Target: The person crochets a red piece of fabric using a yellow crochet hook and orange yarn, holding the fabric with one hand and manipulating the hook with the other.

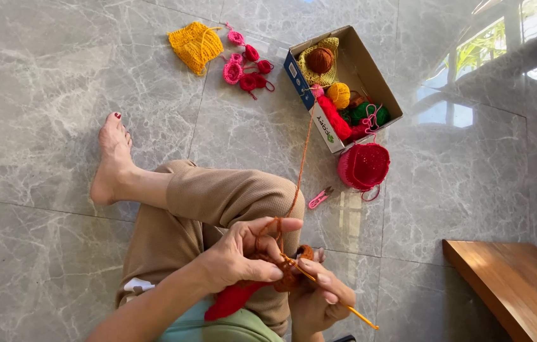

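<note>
Your left hand (243,253) pinches the small rust-brown crocheted piece (290,273), fingers closed, its forefinger raised so the rust-brown yarn strand (301,164) stays taut. Just beside it, your right hand (319,297) grips the thin yellow crochet hook (338,303), working tip against the piece.

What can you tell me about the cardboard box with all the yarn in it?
The cardboard box is small, open-topped and brown inside, with a blue and white side panel. It sits flat on the grey marble floor, turned at an angle. Inside lie a brown yarn ball on a pale yellowish crocheted piece, a yellow ball, plus red and green yarn. An orange-brown strand runs from it toward the hands. A red crocheted piece lies against its near corner.
</note>
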